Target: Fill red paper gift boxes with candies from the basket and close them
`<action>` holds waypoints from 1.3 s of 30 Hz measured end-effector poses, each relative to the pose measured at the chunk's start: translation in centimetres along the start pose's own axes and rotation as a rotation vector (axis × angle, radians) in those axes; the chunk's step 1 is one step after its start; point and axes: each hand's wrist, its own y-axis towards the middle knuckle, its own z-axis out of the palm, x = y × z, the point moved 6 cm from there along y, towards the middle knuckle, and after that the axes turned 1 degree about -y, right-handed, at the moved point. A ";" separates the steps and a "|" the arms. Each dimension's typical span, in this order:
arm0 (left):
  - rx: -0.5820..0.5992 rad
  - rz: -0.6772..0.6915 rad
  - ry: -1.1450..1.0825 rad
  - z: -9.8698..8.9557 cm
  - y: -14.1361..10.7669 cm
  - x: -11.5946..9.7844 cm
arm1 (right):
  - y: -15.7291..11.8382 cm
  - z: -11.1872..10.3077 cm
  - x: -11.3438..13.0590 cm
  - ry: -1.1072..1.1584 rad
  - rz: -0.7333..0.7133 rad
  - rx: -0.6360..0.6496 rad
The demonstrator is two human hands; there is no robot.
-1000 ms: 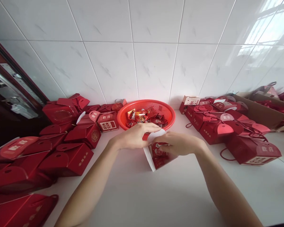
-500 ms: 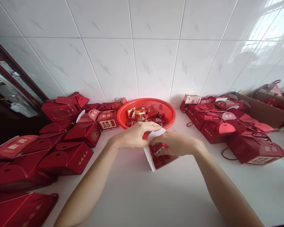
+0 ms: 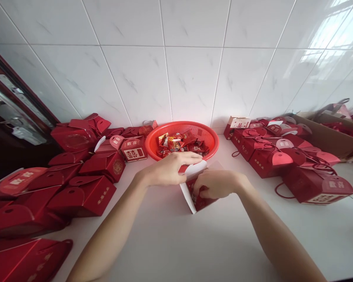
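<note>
A small open gift box (image 3: 188, 198), red with white inner faces, stands on the counter in front of me. My left hand (image 3: 171, 168) grips its far left side by the raised white flap, thumb near the edge and fingers stretched across the top. My right hand (image 3: 218, 183) reaches into the opening from the right with bent, closed fingers. Whatever those fingertips hold is hidden among the red contents. Just behind the box is a red plastic basket (image 3: 148, 148) holding several wrapped candies (image 3: 176, 141).
Closed red gift boxes (image 3: 85, 197) crowd the left side. More red boxes (image 3: 270, 158) with cord handles are grouped on the right, beside a cardboard carton (image 3: 329, 137). White tiles (image 3: 191, 86) rise behind the counter (image 3: 176, 243). A door lock (image 3: 16, 117) shows at far left.
My right hand has moved slightly down, its fingers deeper in the box. The small wrapped piece seen near its fingertips is now mostly hidden. The left hand stays at the flap.
</note>
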 end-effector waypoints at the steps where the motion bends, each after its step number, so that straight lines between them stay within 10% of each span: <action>1: 0.009 -0.011 0.005 0.1 0.0 0.0 | 0.2 0.2 -0.1 -0.012 0.012 0.026; 23: 0.088 -0.065 -0.034 0.5 0.1 0.3 | 0.8 1.1 -0.1 -0.051 0.232 -0.034; 32: -0.057 -0.063 -0.024 -0.5 -0.3 -0.3 | -7.4 -3.8 -0.6 0.127 0.082 -0.331; 39: -0.139 -0.052 -0.060 -0.9 -0.5 -0.8 | -9.9 -4.8 -3.9 0.040 0.359 -0.490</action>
